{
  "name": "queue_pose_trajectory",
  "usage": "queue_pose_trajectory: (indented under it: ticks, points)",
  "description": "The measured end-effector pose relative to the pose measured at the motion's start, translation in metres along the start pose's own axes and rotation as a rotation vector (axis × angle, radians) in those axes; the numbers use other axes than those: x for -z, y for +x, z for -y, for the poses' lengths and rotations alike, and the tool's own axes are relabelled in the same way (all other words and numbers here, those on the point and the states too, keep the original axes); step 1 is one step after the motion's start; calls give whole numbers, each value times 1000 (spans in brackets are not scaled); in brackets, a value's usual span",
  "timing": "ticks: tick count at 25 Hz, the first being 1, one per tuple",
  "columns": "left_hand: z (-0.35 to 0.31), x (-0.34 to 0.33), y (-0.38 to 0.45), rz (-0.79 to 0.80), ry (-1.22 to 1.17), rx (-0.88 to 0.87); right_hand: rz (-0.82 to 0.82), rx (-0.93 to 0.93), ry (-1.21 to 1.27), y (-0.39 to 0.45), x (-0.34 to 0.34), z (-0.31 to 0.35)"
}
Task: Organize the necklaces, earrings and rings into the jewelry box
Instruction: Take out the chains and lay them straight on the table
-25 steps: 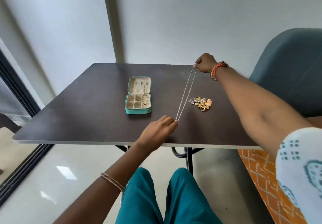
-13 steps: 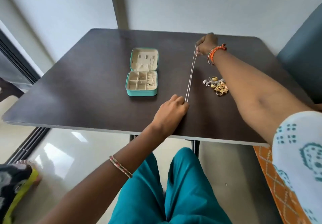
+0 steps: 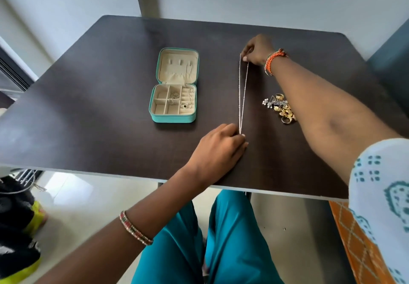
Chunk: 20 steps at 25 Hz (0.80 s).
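The left hand [image 3: 219, 145] pinches the near end of one silver necklace [image 3: 241, 94] between curled fingertips, knuckles up, wrist resting over the near edge of the dark table [image 3: 88, 106]. The right hand [image 3: 257, 49] pinches the far end, its arm reaching long across the table. The chain lies stretched as two strands between both hands, right of the one open teal jewelry box [image 3: 174, 86]. Farther right of the box sits one heap of gold and silver jewelry [image 3: 280, 107], partly under the right forearm; its pieces cannot be counted.
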<state>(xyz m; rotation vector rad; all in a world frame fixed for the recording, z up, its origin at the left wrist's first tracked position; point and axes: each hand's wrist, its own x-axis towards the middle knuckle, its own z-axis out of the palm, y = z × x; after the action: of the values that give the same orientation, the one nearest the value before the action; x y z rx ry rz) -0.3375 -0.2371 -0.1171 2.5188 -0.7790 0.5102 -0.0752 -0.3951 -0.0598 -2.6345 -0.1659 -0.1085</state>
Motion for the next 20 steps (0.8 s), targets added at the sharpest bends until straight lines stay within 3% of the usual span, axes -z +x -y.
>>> queue_pose_trajectory:
  ticks: [6,11,15,20]
  points:
    - [3,2,-1,-35,-92,12,88,91,-159,13,5,3]
    - [6,2,1,-62,-60,51,-2,75,-70,16,-4,-7]
    - [10,5,2,-37,-197,202,-75,36,27,11,-11,-12]
    - [11,6,3,6,-277,238,-87,14,121,6,-14,-15]
